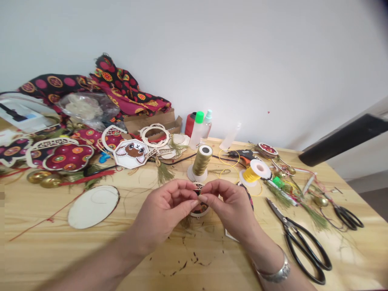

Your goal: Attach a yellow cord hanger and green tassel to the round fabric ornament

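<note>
Two bare hands meet at the middle of a pale wooden table (60, 250), fingertips pressed together on a small round ornament (200, 202). The left hand (165, 210) pinches the ornament's top edge between thumb and forefinger; the right hand (232, 208) does the same from the other side, and a silver bracelet (277, 273) circles its wrist. The ornament is held just above the tabletop, mostly hidden by the fingers; it seems to have a pale cut-out rim around a dark red centre, though little of it shows.

Just behind the hands stands a spool of gold thread (201, 161), upright. To its right is a white reel of yellow cord (254, 171), with a glue gun (242, 154) behind that. Large black scissors (303, 240) lie to the right of the right hand, and smaller black scissors (347, 216) lie farther right, near the table edge. To the left of the hands, a plain pale oval disc (92, 206) lies flat.

Along the back left sit red patterned ornaments (68, 157), a hexagonal piece with an animal face (131, 152), wooden rings (156, 135) and bunched patterned fabric (121, 89). Small plastic bottles (201, 127) stand by the white wall.
</note>
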### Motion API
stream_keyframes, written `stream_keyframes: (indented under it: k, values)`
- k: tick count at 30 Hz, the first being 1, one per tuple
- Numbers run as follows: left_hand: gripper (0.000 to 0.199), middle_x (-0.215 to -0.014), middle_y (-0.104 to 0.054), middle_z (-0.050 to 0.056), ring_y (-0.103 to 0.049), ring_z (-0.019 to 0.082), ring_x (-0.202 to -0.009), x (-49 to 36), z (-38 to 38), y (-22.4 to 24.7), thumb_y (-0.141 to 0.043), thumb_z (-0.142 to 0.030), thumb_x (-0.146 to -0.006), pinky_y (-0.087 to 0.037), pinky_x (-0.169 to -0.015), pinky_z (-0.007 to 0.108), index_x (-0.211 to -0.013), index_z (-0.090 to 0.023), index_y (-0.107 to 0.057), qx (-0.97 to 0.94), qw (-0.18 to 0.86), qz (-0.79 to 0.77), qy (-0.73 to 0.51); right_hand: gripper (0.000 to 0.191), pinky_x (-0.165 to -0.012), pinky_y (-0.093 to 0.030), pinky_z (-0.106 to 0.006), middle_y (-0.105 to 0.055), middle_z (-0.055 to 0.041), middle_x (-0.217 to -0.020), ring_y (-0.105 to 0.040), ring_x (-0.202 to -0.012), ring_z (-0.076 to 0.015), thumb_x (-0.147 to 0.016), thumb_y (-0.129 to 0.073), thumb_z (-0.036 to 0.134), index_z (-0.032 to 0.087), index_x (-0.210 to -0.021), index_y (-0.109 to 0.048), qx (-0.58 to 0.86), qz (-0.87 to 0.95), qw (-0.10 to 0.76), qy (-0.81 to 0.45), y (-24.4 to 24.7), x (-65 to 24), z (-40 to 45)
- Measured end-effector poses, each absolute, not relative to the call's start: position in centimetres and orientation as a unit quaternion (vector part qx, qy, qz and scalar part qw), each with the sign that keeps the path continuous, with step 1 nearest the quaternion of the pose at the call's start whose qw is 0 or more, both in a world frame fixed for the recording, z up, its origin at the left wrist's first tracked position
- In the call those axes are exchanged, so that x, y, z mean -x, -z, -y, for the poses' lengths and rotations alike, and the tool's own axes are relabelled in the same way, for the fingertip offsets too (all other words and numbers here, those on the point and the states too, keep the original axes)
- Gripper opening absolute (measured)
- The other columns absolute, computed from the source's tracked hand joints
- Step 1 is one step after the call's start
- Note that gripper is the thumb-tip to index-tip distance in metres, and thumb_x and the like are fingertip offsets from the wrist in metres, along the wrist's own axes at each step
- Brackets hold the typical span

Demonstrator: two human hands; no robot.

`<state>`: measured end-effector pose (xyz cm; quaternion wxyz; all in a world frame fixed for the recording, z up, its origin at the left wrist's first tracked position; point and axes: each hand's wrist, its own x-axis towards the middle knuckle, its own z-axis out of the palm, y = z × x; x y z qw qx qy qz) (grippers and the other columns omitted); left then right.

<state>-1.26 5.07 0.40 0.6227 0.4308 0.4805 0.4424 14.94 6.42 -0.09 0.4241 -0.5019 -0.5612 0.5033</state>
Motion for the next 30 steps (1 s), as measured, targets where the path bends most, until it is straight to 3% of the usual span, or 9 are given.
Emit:
stream_keyframes:
  k: [8,13,18,26,30]
  values:
    - [0.02,-0.074,-0.073,-0.004,-0.067,0.01,-0.068,1.5,-5.2,0.0,-0.07,-0.014,-0.072,-0.054,-0.068,0.019,-0.091,-0.02,-0.064,-0.432,0.623,-0.47,-0.451,0.014,-0.065,-0.049,-0.028,-0.067,-0.0027,-0.074,-0.06,-0.071,-0.0154,-0.08,-0.062,0.009,0.019,-0.078,-0.072,0.441,0.717,0.449,-0.302,0.4,-14.9,-6.4]
    - [0.022,-0.075,-0.073,-0.003,-0.067,0.01,-0.07,1.4,-5.3,0.3,-0.07,-0.014,-0.072,-0.054,-0.069,0.02,-0.092,-0.02,-0.062,-0.431,0.617,-0.476,-0.455,0.014,-0.066,-0.046,-0.031,-0.066,-0.0053,-0.078,-0.056,-0.073,-0.0174,-0.086,-0.057,0.009,0.017,-0.085,-0.069,0.414,0.791,0.421,-0.163,0.6,-15.0,-6.4]
    - [0.022,-0.072,-0.073,-0.004,-0.068,0.011,-0.07,1.1,-5.4,0.5,-0.07,-0.017,-0.072,-0.055,-0.069,0.02,-0.091,-0.019,-0.061,-0.424,0.602,-0.488,-0.469,0.015,-0.065,-0.041,-0.034,-0.064,-0.0071,-0.074,-0.052,-0.071,-0.019,-0.09,-0.052,0.013,0.015,-0.08,-0.063,0.402,0.834,0.375,-0.039,0.7,-14.8,-6.1]
    - [0.023,-0.071,-0.072,-0.005,-0.068,0.009,-0.069,1.0,-5.4,0.6,-0.07,-0.016,-0.071,-0.055,-0.067,0.017,-0.092,-0.019,-0.06,-0.436,0.572,-0.507,-0.476,0.021,-0.067,-0.037,-0.036,-0.057,-0.0072,-0.075,-0.046,-0.072,-0.0199,-0.092,-0.044,0.012,0.016,-0.074,-0.055,0.428,0.858,0.283,0.011,1.4,-14.9,-6.0]
    - [0.022,-0.072,-0.073,-0.004,-0.069,0.01,-0.068,1.0,-5.3,0.4,-0.068,-0.014,-0.071,-0.055,-0.066,0.017,-0.091,-0.019,-0.061,-0.436,0.566,-0.514,-0.475,0.02,-0.067,-0.037,-0.035,-0.056,-0.007,-0.077,-0.044,-0.073,-0.02,-0.092,-0.042,0.011,0.016,-0.075,-0.052,0.426,0.86,0.281,-0.026,1.2,-14.7,-6.0]
